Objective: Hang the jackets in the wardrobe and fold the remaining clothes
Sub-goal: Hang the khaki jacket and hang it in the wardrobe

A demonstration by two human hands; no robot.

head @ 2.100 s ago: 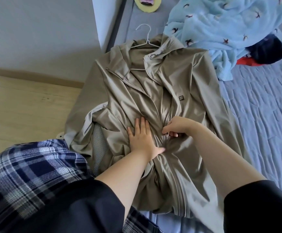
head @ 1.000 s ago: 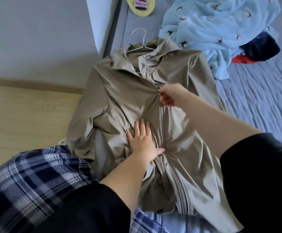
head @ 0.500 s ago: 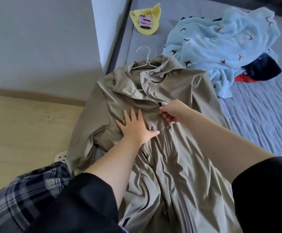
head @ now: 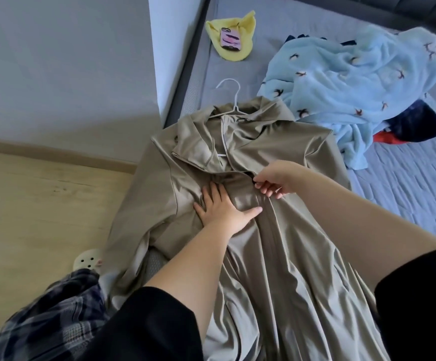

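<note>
A beige zip-up jacket (head: pixel 289 243) lies front-up on the grey bed (head: pixel 406 183), threaded on a white wire hanger (head: pixel 233 92) whose hook sticks out past the collar. My left hand (head: pixel 222 209) presses flat on the jacket's left chest, fingers spread. My right hand (head: pixel 276 178) pinches the zipper pull just below the open collar. The zip is closed from the hem up to that hand. A light blue patterned garment (head: pixel 354 82) lies bunched at the back right of the bed, with a dark navy piece (head: pixel 414 123) and a bit of red fabric (head: pixel 383 138) under its edge.
A yellow cloth (head: pixel 245 27) with a phone (head: pixel 229 39) on it lies at the head of the bed. A white wall corner (head: pixel 170 48) meets the bed's left side. Wooden floor (head: pixel 42 204) and a pale slipper (head: pixel 86 259) are at left, beside my plaid trouser leg (head: pixel 42 321).
My right hand has drawn the zipper up from the jacket's waist to just below the collar. My left hand slid up the front to the chest.
</note>
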